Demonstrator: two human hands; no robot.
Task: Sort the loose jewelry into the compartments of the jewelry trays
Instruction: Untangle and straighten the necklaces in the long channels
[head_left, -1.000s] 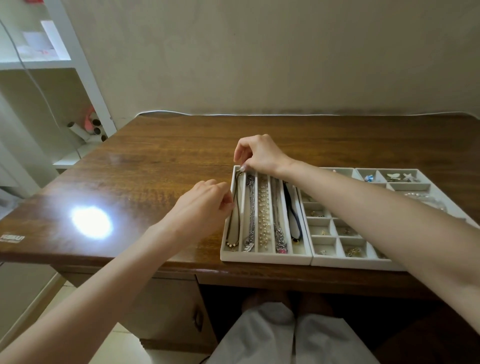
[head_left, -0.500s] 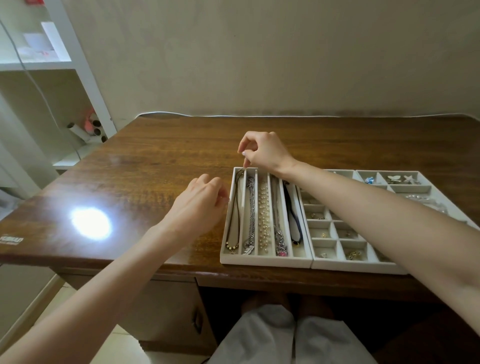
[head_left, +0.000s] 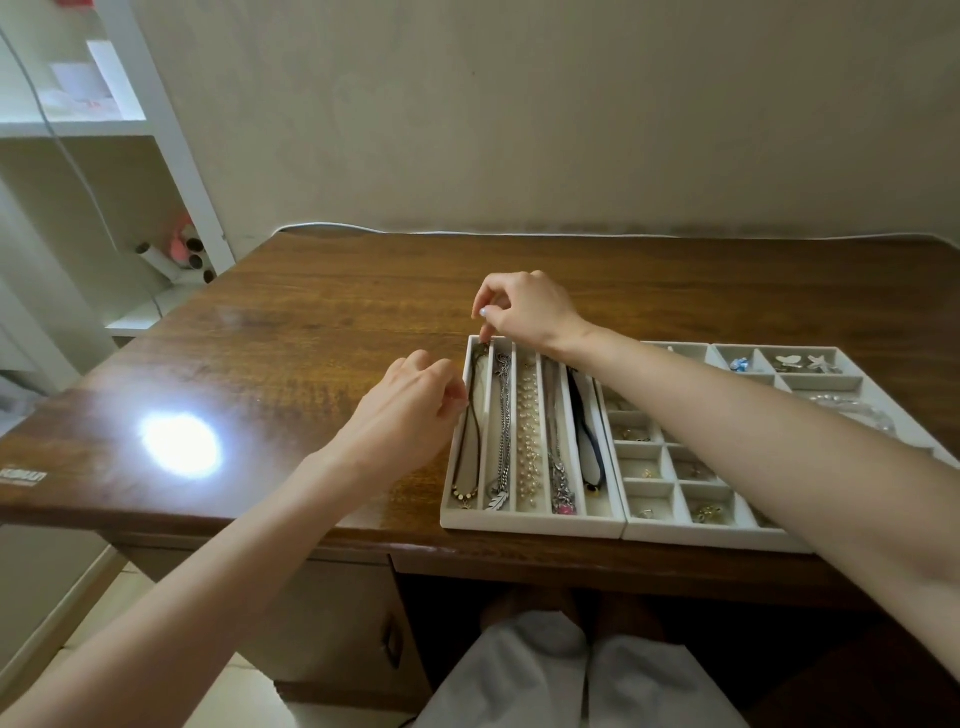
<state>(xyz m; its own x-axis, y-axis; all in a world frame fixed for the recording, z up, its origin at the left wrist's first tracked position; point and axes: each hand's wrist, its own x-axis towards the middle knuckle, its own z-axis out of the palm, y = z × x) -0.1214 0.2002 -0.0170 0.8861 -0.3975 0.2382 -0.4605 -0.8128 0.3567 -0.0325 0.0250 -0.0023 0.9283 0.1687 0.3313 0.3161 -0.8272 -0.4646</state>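
Your left hand (head_left: 410, 415) is curled at the left wall of the necklace tray (head_left: 535, 525), beside the dark cord necklace (head_left: 465, 493) lying in the leftmost compartment; I cannot tell whether its grip pinches the cord. The cord looks light, limp and easily tangled, so hold it near an end. Your right hand (head_left: 524, 312) points a fingertip at its far end, grip equally unclear.

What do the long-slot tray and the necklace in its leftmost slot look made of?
Long-slot tray: matte off-white, no glare, probably velvet or flocked fabric. Leftmost necklace: thin dark matte cord, maybe leather or waxed thread; small gold-toned beads at its near end, likely metal.
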